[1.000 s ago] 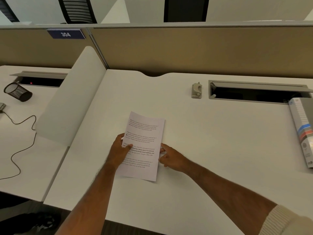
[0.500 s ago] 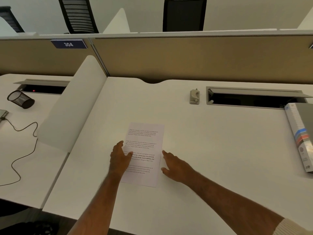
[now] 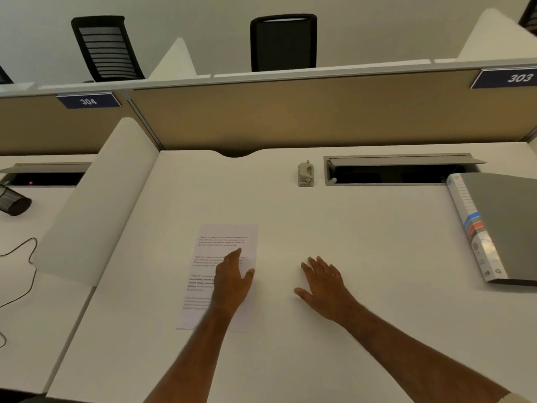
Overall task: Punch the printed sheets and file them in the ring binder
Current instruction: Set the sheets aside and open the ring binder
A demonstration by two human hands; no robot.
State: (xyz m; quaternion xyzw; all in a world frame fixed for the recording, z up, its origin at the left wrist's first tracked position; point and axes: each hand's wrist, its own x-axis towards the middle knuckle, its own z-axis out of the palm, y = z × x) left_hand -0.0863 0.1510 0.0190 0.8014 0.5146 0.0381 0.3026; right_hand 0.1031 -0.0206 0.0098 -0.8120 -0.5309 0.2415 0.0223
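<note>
— From where the head camera looks, what's on the surface (image 3: 290, 228)?

— A printed sheet (image 3: 223, 242) lies flat, a little left of the middle, text facing up. The left hand (image 3: 232, 280) rests on top of it, palm down, fingers (image 3: 235, 257) straight and laid along the page. Nothing is curled round the paper; the hand just lies on it.

— And the other hand?

— The right hand (image 3: 322, 282) is flat too, fingers spread and relaxed, on the bare white top to the right of the sheet. It is clear of the paper's edge and holds nothing.

— Where's the punch?

— A small grey hole punch (image 3: 305, 175) stands near the back, well apart from both hands, just beside the left end of a cable tray (image 3: 392, 170) whose grey lid is lifted open.

— The binder?

— The ring binder (image 3: 499, 228) lies on its side at the right edge, grey cover up, its labelled spine with blue and red stripes turned toward the hands. It looks closed, and part of it runs out of view.

— Anything else about?

— A beige partition (image 3: 290, 117) at the back with number plates reading 304 (image 3: 88, 100) and 303 (image 3: 518, 78), two black chairs (image 3: 283, 42) beyond it, a white divider (image 3: 96, 205) on the left, and on the neighbouring desk a black mesh cup (image 3: 13, 202) tipped on its side and a dark cable (image 3: 20, 266).
</note>
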